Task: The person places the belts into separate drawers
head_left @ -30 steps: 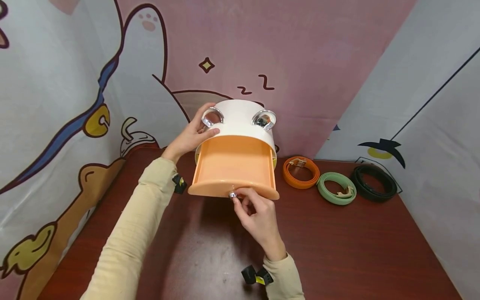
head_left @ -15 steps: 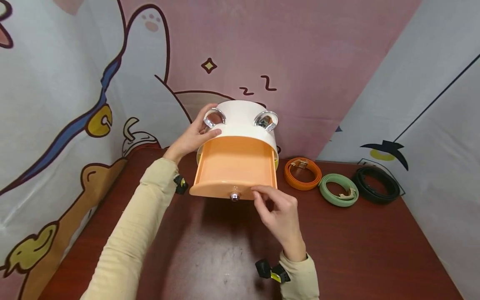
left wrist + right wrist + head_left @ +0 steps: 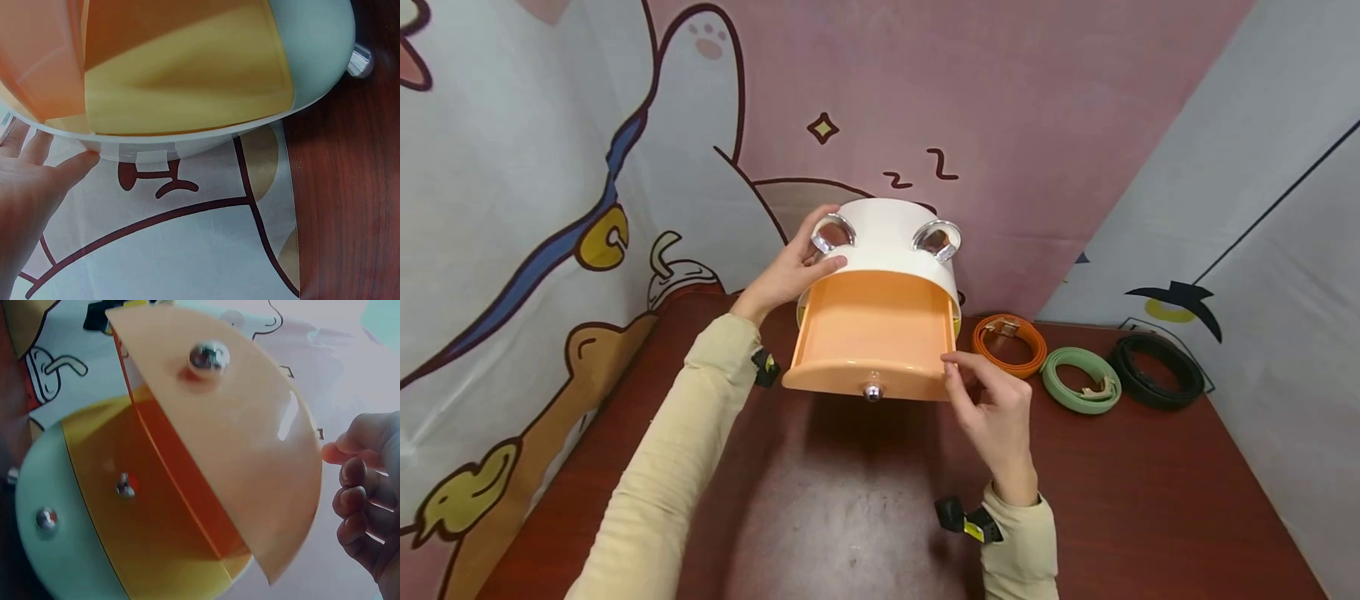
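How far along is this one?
Looks done: the orange drawer is pulled well out of the white cabinet.
In hand: the left hand holds the cabinet's side; the right hand is off the knob, at the drawer's right end, contact unclear.
Probably left: the orange belt, green belt and black belt lie coiled outside the drawer, so perhaps loading them, then closing it.

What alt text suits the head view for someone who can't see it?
A white cabinet has its orange drawer pulled out; a person's left hand rests on its left side, the right hand is at the drawer's right front corner. A coiled orange belt, green belt and black belt lie to its right on a brown table.
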Demonstrator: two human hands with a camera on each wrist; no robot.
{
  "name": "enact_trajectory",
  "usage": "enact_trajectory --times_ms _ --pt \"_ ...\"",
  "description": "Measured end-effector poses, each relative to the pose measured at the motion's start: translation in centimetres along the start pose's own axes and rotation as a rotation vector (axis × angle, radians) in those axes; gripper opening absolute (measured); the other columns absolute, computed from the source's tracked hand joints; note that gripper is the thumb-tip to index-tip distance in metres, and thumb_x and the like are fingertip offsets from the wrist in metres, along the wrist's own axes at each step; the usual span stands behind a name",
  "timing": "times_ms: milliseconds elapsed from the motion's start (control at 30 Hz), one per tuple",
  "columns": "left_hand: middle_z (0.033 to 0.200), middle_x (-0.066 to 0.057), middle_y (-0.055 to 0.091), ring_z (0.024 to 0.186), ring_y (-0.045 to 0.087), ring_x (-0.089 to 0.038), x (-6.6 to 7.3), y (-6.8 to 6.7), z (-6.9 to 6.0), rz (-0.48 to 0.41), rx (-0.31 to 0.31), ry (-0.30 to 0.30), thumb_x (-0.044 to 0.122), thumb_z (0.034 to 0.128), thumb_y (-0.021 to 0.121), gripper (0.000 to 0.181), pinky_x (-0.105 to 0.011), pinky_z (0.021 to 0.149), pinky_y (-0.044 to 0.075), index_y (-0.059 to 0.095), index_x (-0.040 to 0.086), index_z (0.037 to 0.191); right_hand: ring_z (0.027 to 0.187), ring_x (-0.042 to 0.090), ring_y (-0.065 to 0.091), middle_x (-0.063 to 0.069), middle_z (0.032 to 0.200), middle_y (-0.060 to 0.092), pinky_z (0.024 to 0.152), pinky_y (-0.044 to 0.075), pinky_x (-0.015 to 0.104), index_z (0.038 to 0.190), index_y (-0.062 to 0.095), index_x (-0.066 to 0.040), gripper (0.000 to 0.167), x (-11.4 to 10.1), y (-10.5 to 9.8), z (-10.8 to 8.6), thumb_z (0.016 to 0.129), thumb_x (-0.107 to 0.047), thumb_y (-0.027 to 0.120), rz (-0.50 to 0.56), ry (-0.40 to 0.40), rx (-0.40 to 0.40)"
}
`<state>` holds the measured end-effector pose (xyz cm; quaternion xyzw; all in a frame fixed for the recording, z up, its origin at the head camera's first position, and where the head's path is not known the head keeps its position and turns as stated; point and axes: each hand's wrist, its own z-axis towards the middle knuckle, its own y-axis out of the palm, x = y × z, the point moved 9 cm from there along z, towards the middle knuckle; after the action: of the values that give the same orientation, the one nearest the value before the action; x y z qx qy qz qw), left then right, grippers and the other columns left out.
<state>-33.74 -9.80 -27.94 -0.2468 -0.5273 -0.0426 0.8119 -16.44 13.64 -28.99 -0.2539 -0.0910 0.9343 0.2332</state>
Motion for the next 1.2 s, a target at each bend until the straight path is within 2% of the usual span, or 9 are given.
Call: enact_trajectory --times_ms 133,400,567,700,900,1100,1200 --pt "0.123 -0.029 0.042 0.082 0.049 -0.021 0.0 0.0 0.0 -0.017 -0.003 -0.005 0.007 0.0951 0.061 0.071 -0.029 0.075 0.042 0.019 0.014 0.152 0.051 0.008 0.049 0.000 0.065 0.062 0.046 0.037 0.020 0.091 0.073 -0.002 0.010 1.2 -0.4 0.3 0.082 0.000 0.068 -0.036 0.010 -0.004" --pt "0.134 -0.028 0.038 0.102 0.051 -0.024 0.2 0.1 0.0 -0.021 -0.009 -0.002 0.005 0.0950 0.061 0.072 -0.034 0.087 0.040 0.018 0.013 0.152 0.051 0.009 0.046 0.000 0.063 0.058 0.046 0.034 0.020 0.092 0.073 -0.002 0.013 3.7 -1.1 0.3 0.081 0.003 0.068 -0.142 0.040 -0.056" --pt "0.135 -0.028 0.037 0.100 0.051 -0.024 0.2 0.1 0.0 -0.016 -0.007 -0.001 0.007 0.0953 0.061 0.071 -0.033 0.085 0.041 0.018 0.013 0.152 0.050 0.013 0.046 -0.001 0.063 0.056 0.048 0.034 0.020 0.094 0.072 -0.002 0.012 5.5 -1.1 0.1 0.083 0.000 0.068 -0.217 0.063 -0.123" --pt "0.134 -0.029 0.037 0.096 0.050 -0.024 -0.6 0.0 0.2 -0.015 -0.003 0.006 0.008 0.0952 0.061 0.072 -0.033 0.082 0.041 0.018 0.016 0.152 0.050 0.012 0.045 0.000 0.064 0.056 0.048 0.034 0.023 0.096 0.071 -0.003 0.014 7.0 -1.6 -0.1 0.083 0.001 0.068 -0.302 0.080 -0.142" --pt "0.131 -0.024 0.040 0.093 0.051 -0.021 -2.6 -0.4 0.8 0.005 0.014 0.014 0.010 0.0952 0.062 0.072 -0.033 0.080 0.041 0.021 0.027 0.152 0.048 0.009 0.039 0.003 0.065 0.058 0.046 0.032 0.029 0.095 0.071 -0.004 0.011 9.5 -2.6 -0.2 0.084 -0.002 0.069 -0.420 0.129 -0.171" --pt "0.135 -0.021 0.038 0.096 0.051 -0.022 -2.8 -0.4 0.9 0.008 0.014 0.016 0.012 0.0950 0.063 0.073 -0.037 0.085 0.041 0.020 0.028 0.152 0.047 0.005 0.037 0.002 0.065 0.062 0.046 0.032 0.031 0.095 0.072 -0.007 0.010 11.7 -3.6 -0.9 0.086 -0.004 0.069 -0.478 0.184 -0.203" --pt "0.140 -0.020 0.035 0.106 0.051 -0.022 -2.8 -0.4 0.9 0.000 0.015 0.015 0.013 0.0947 0.063 0.073 -0.040 0.091 0.040 0.021 0.029 0.152 0.046 0.008 0.039 0.003 0.066 0.063 0.046 0.033 0.032 0.095 0.071 -0.006 0.009 12.6 -4.0 -1.3 0.086 -0.005 0.069 -0.500 0.217 -0.228"
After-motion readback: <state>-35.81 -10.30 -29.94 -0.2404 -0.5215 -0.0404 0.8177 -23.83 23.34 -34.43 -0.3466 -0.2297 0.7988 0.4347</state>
